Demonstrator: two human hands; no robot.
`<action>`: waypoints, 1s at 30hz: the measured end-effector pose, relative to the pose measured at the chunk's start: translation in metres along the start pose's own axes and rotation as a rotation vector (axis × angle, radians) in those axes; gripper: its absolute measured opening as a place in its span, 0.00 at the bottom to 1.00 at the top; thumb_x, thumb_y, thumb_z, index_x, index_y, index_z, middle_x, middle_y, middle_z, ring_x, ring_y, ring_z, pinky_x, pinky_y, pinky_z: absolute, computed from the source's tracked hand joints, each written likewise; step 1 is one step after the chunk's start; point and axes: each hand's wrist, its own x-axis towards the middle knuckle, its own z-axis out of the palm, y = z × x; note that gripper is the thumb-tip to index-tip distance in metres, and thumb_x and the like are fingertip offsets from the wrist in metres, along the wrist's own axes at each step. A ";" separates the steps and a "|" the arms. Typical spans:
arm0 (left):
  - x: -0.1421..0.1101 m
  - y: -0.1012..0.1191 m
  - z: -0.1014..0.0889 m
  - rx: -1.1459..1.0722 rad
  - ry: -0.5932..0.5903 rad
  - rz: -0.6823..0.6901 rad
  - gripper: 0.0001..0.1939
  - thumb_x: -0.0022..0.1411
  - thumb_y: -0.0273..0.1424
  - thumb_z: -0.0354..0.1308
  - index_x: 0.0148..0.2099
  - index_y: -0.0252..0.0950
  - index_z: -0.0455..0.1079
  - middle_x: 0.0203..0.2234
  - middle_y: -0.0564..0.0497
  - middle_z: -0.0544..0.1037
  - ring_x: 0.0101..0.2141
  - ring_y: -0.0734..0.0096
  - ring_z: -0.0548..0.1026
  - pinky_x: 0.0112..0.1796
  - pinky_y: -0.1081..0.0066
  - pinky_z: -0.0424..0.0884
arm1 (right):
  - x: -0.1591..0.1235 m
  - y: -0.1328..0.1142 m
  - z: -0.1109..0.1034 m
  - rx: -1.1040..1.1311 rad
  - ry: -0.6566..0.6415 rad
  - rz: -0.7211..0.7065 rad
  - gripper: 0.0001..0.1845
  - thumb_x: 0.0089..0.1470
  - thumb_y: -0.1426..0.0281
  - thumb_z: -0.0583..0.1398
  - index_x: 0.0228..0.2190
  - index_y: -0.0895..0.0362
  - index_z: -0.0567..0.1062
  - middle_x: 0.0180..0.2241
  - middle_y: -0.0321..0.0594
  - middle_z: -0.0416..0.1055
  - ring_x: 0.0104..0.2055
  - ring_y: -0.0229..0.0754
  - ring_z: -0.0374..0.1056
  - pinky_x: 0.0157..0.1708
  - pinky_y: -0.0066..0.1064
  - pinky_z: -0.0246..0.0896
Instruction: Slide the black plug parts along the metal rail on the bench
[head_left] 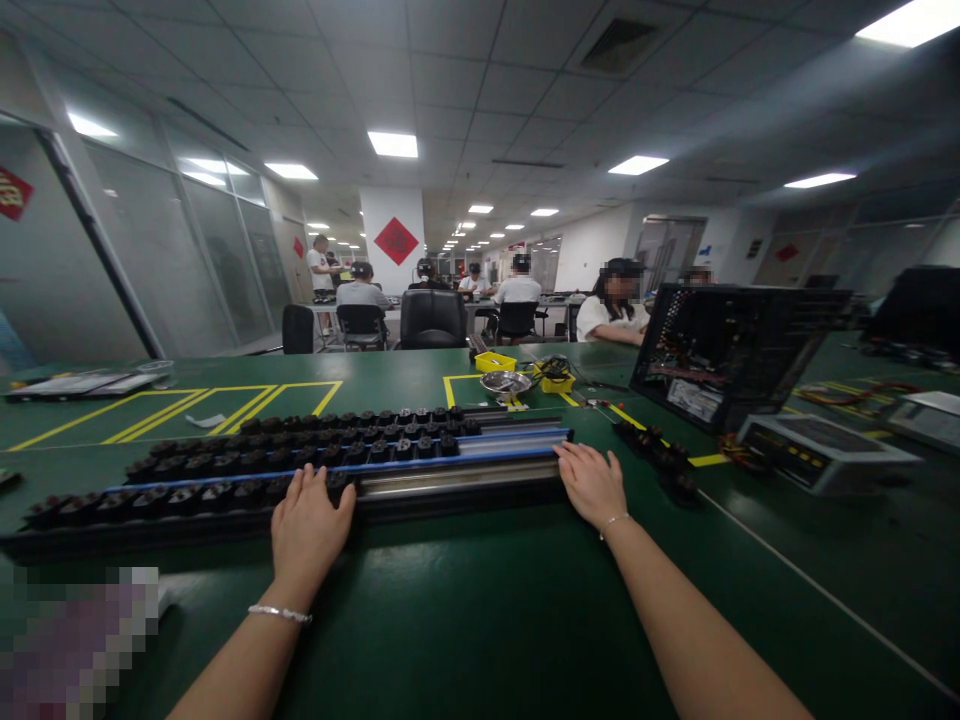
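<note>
Long dark rails (pixel 465 480) with blue edge strips lie side by side across the bench. Rows of small black parts (pixel 217 495), with what look like pins on top, sit along their left and middle stretches. My left hand (pixel 311 520) lies over the nearest rail, beside the last black parts in its row, fingers stretched and thumb apart. At the right end of the rails, my right hand (pixel 592 485) touches the tip with extended fingers. Neither hand visibly grasps anything; the undersides of the fingers are hidden.
Behind the rails stand a metal bowl (pixel 506 384) and yellow bins (pixel 495 362). An open computer case (pixel 735 350), a power supply (pixel 825 450) and more black parts (pixel 656 450) are on the right. A blurred-out item (pixel 75 640) lies front left. A person (pixel 611 305) sits across the bench.
</note>
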 end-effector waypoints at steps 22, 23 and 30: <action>0.000 -0.003 -0.001 0.048 -0.042 0.063 0.31 0.60 0.45 0.39 0.57 0.30 0.64 0.57 0.46 0.65 0.59 0.59 0.57 0.54 0.59 0.57 | -0.001 0.000 -0.002 -0.007 -0.014 -0.011 0.24 0.60 0.62 0.41 0.51 0.46 0.68 0.56 0.34 0.64 0.58 0.44 0.55 0.58 0.52 0.38; 0.000 -0.003 0.000 0.046 -0.042 0.059 0.31 0.59 0.45 0.40 0.57 0.31 0.64 0.57 0.46 0.65 0.59 0.59 0.57 0.54 0.59 0.57 | -0.001 0.000 -0.002 -0.009 -0.012 -0.010 0.24 0.60 0.62 0.41 0.51 0.45 0.68 0.56 0.34 0.64 0.58 0.44 0.55 0.58 0.51 0.38; 0.000 -0.001 -0.004 0.032 -0.062 0.044 0.31 0.59 0.44 0.41 0.57 0.32 0.64 0.58 0.47 0.65 0.59 0.59 0.58 0.54 0.59 0.56 | 0.001 0.002 0.001 -0.006 0.000 -0.006 0.24 0.60 0.63 0.42 0.51 0.45 0.69 0.56 0.34 0.64 0.58 0.44 0.56 0.58 0.51 0.39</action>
